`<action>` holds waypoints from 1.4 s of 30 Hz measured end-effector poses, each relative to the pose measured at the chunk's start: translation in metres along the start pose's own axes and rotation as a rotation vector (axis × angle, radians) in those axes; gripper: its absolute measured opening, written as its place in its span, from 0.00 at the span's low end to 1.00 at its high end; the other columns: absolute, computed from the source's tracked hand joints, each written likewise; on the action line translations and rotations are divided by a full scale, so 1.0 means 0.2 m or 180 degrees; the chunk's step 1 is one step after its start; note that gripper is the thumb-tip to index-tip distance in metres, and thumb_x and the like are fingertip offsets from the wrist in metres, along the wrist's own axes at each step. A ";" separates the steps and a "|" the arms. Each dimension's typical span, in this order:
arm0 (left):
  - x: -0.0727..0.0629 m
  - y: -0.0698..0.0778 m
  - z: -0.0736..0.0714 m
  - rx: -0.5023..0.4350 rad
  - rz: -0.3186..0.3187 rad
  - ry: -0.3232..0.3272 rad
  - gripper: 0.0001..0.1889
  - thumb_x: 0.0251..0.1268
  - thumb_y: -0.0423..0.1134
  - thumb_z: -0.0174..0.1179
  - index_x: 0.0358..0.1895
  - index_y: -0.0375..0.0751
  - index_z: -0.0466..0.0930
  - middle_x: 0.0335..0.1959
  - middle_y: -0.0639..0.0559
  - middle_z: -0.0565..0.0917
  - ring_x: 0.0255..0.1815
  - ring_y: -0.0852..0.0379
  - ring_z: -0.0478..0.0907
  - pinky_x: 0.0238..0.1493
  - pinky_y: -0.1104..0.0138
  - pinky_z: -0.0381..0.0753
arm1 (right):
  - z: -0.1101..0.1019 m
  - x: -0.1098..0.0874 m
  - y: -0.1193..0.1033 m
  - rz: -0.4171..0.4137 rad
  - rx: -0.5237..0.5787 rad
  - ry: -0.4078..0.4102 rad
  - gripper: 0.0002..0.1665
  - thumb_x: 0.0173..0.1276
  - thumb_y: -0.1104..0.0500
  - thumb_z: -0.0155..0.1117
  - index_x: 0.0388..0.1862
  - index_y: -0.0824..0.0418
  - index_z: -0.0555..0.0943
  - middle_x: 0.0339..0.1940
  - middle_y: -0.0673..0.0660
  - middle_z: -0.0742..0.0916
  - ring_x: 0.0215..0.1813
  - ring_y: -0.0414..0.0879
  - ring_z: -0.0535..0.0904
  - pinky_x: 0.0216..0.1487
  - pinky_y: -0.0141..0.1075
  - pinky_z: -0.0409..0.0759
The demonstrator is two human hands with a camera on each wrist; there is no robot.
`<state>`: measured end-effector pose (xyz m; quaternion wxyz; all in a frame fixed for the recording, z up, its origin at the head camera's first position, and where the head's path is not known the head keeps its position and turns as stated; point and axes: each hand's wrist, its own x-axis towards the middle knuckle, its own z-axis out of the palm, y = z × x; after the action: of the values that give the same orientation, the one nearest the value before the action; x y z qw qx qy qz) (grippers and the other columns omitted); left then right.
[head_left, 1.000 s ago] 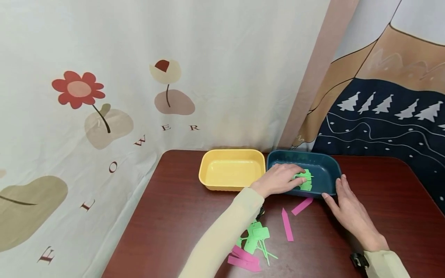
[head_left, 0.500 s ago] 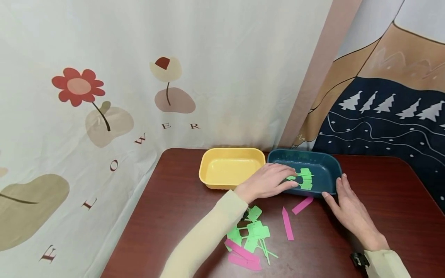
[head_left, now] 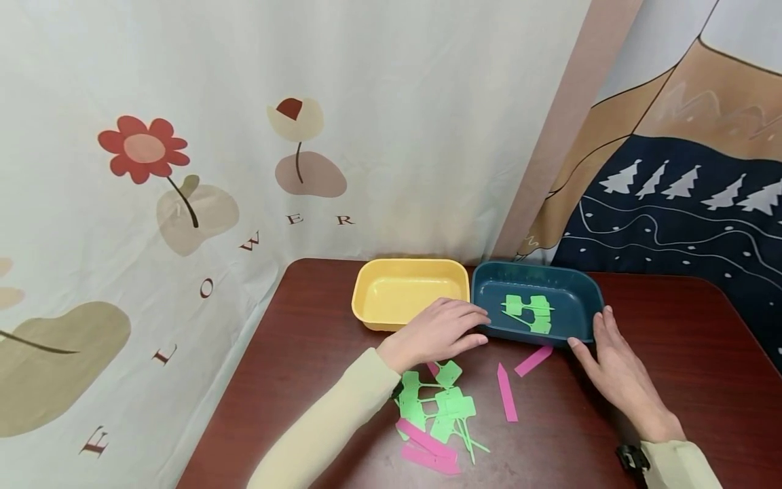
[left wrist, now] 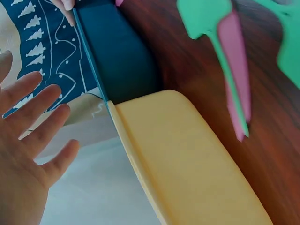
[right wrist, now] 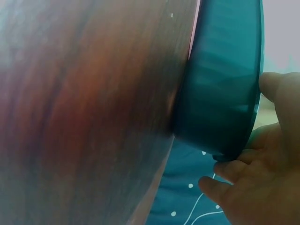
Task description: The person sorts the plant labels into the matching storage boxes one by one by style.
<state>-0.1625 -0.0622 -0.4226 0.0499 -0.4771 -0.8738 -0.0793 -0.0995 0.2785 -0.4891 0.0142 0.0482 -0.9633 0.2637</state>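
Observation:
My left hand (head_left: 436, 331), fingers spread with nothing in them, is over the front right corner of the yellow bin (head_left: 360, 319), beside the dark blue bin (head_left: 574, 292). In the left wrist view the left hand (left wrist: 28, 140) has its palm and fingers apart from the bins. Several flat green plant labels (head_left: 540, 314) with thin stems lie inside the blue bin. My right hand (head_left: 629, 380) touches that bin's front right corner, its thumb at the front and its extended fingers along the side; the right wrist view shows the thumb (right wrist: 272, 86) at the rim.
Below my left wrist lies a pile of green plant labels (head_left: 449, 407) and pink pointed labels (head_left: 427, 445). Two more pink labels lie apart, one pink label (head_left: 507, 394) in front of the blue bin, another (head_left: 533, 361) near its edge. A printed curtain hangs behind the table (head_left: 305, 380).
My left hand has let go of a green label in the blue bin and moved back left, out of the bin. The right hand stays at the bin's corner.

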 end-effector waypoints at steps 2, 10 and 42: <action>-0.04 0.00 -0.01 0.0042 0.0000 -0.0030 0.22 0.79 0.56 0.56 0.65 0.51 0.82 0.64 0.56 0.82 0.68 0.57 0.75 0.69 0.61 0.70 | 0.00 0.00 0.00 -0.0017 0.0009 0.0016 0.51 0.84 0.41 0.48 0.79 0.82 0.44 0.82 0.78 0.43 0.79 0.79 0.47 0.65 0.75 0.58; -0.17 -0.02 0.01 0.0194 0.0040 -0.0134 0.20 0.78 0.52 0.58 0.65 0.50 0.81 0.70 0.53 0.78 0.71 0.55 0.73 0.70 0.60 0.71 | 0.00 0.00 -0.01 0.0004 -0.0015 0.0015 0.51 0.84 0.41 0.49 0.79 0.82 0.45 0.82 0.79 0.44 0.78 0.80 0.49 0.64 0.76 0.60; -0.57 0.03 0.21 0.0372 -0.0199 0.0127 0.16 0.64 0.52 0.73 0.51 0.53 0.86 0.52 0.57 0.83 0.55 0.55 0.81 0.57 0.59 0.80 | 0.00 0.01 0.00 0.0022 -0.0026 -0.0015 0.52 0.84 0.41 0.49 0.78 0.83 0.44 0.81 0.79 0.43 0.78 0.80 0.48 0.62 0.76 0.61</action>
<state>-0.0954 -0.1456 -0.4829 0.0926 -0.4441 -0.8903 -0.0392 -0.1007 0.2780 -0.4889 0.0113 0.0455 -0.9645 0.2597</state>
